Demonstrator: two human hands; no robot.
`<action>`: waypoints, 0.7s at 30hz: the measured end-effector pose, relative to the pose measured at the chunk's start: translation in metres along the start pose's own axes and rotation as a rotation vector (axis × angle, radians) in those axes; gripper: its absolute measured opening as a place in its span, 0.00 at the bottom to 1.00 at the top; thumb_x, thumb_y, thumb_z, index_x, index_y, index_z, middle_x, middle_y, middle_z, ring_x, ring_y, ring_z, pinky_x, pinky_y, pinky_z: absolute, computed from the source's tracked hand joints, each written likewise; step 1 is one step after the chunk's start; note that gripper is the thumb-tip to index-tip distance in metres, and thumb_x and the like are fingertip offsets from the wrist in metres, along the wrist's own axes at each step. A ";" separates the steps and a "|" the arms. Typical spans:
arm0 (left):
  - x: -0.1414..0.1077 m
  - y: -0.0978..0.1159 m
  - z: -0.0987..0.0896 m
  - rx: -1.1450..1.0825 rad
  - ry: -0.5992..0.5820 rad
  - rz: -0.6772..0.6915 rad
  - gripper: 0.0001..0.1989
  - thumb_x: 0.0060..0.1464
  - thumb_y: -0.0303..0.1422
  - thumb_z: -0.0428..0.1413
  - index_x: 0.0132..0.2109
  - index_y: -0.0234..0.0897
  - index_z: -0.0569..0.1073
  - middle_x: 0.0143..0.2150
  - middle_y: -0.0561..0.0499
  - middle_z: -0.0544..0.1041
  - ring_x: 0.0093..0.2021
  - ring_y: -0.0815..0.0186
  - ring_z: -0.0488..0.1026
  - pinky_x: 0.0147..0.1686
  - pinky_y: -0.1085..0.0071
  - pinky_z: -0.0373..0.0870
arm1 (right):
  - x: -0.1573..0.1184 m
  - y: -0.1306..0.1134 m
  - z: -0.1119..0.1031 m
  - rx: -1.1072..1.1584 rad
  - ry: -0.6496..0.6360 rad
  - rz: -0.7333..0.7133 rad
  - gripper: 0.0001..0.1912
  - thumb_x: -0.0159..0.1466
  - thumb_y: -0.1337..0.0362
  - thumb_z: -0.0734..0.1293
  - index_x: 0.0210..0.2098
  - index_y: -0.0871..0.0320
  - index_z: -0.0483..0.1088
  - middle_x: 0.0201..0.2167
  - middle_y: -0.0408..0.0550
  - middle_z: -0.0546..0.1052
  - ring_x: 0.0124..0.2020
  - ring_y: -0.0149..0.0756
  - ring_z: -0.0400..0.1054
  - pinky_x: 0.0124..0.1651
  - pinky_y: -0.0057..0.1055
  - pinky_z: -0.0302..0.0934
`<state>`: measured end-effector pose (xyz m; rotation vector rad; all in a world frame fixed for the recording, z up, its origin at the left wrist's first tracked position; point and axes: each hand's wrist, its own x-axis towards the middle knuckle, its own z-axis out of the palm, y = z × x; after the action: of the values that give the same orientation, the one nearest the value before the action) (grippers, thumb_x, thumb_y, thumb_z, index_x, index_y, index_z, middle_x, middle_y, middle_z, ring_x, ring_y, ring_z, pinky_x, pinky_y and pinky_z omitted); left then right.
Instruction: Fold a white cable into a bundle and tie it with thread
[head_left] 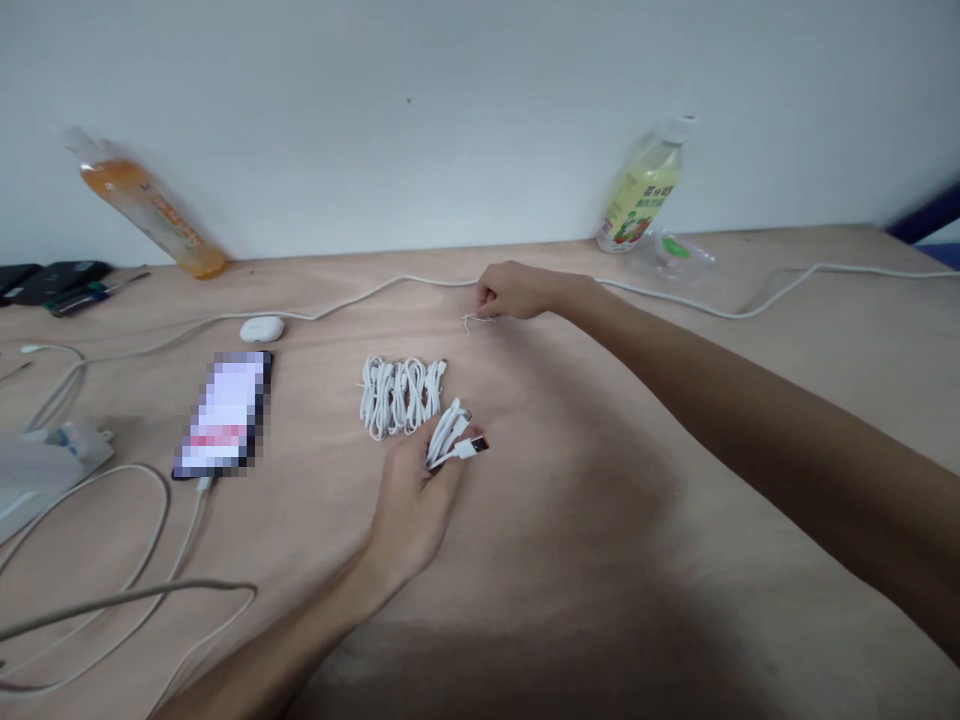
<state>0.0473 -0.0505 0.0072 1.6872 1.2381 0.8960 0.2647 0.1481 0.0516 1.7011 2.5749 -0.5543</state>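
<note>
We have a coiled white cable (448, 437) in our left hand (412, 485), the thumb and fingers closed around its loops, with the plug (477, 446) sticking out past the fingertips over the bare table (600, 560). Just beyond that hand, a row of coiled cables (386, 400) lies side by side on the table. Our right hand (514, 290) reaches farther out, its fingers bent and drawn in low over some thin white ties (469, 323); they are so fine and so close to the fingertips that we cannot tell whether any is pinched.

The loops look springy to us, so if the left hand's hold slackens, the coil could fan open and the plug end could drop out. The left hand also sits right by the end of the row, where a careless sideways nudge could push the neighbouring coils out of line or hook a loop. On the right, ties this thin could come up in a tangle, two at once, or slip from the fingers altogether. The long white cord (360, 298) passes behind that hand, and a low sweep of the wrist could snag it and drag the earphone case (262, 329) beside it.
</note>
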 end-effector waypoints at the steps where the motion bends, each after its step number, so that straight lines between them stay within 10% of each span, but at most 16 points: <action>1: 0.000 0.000 0.000 -0.024 0.005 -0.016 0.11 0.66 0.34 0.54 0.44 0.41 0.82 0.28 0.52 0.80 0.38 0.59 0.81 0.36 0.66 0.77 | 0.000 0.000 0.000 0.006 -0.002 0.005 0.05 0.68 0.69 0.73 0.39 0.63 0.82 0.38 0.57 0.85 0.38 0.42 0.75 0.39 0.33 0.62; 21: 0.000 0.001 0.002 -0.158 0.021 -0.113 0.11 0.62 0.36 0.58 0.45 0.38 0.83 0.25 0.53 0.77 0.40 0.56 0.81 0.38 0.67 0.75 | -0.002 -0.001 -0.005 -0.046 -0.006 0.055 0.08 0.69 0.71 0.71 0.45 0.62 0.84 0.43 0.57 0.86 0.43 0.44 0.77 0.42 0.31 0.64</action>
<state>0.0488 -0.0512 0.0071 1.4719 1.2310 0.9203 0.2656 0.1474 0.0572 1.7474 2.5074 -0.4926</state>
